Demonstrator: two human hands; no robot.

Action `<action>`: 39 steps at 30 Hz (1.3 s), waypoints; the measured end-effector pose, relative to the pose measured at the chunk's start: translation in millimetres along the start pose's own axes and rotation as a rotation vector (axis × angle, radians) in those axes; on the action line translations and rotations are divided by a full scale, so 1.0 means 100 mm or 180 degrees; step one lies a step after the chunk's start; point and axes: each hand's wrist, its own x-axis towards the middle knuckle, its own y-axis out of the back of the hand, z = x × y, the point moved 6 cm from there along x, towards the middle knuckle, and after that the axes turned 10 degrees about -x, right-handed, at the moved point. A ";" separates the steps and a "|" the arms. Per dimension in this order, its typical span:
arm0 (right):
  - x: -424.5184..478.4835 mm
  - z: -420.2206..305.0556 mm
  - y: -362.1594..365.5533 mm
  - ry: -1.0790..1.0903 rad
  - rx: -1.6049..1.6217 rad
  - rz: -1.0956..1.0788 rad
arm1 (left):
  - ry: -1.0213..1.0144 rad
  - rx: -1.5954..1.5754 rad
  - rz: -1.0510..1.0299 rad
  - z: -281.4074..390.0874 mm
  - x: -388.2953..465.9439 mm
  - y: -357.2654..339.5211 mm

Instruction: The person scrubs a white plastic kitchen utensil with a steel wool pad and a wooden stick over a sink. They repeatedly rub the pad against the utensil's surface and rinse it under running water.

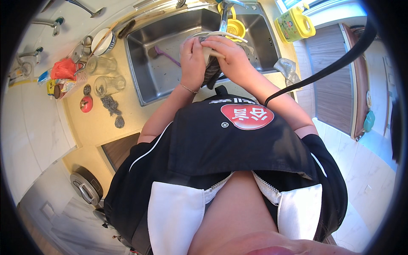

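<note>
Both hands are close together over the near part of a steel sink (pixel 162 41). My left hand (pixel 193 59) and my right hand (pixel 228 55) grip a dark striped cloth (pixel 211 72), which hangs down below the fingers. A pale, handle-like piece (pixel 217 54) shows beside my right fingers. Just beyond the fingertips is a thin white curved piece (pixel 234 35); whether it belongs to the same object is hidden by the hands. Past my left fingertips, a clear rounded rim (pixel 194 35) is partly visible. The steel faucet (pixel 224 19) rises just beyond.
In the sink lie a purple-handled brush (pixel 166 54) and a yellow strainer (pixel 236 29). Glass jars (pixel 110 85), steel wool (pixel 110 105), a red round object (pixel 86 104) and a white bowl (pixel 102 41) occupy the left counter. A yellow detergent jug (pixel 293 25) stands right.
</note>
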 end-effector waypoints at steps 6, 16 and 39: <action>-0.04 -0.01 0.04 0.0030 -0.1004 -0.0100 | 0.0273 -0.0121 -0.0132 -0.04 0.02 0.04; -0.31 0.97 0.21 -0.2124 0.0773 -0.0031 | 0.0079 -0.0559 0.0086 0.14 0.03 0.16; -0.42 0.59 0.02 -0.1317 0.1299 -0.1073 | 0.0519 -0.0223 -0.2262 0.62 0.04 -0.03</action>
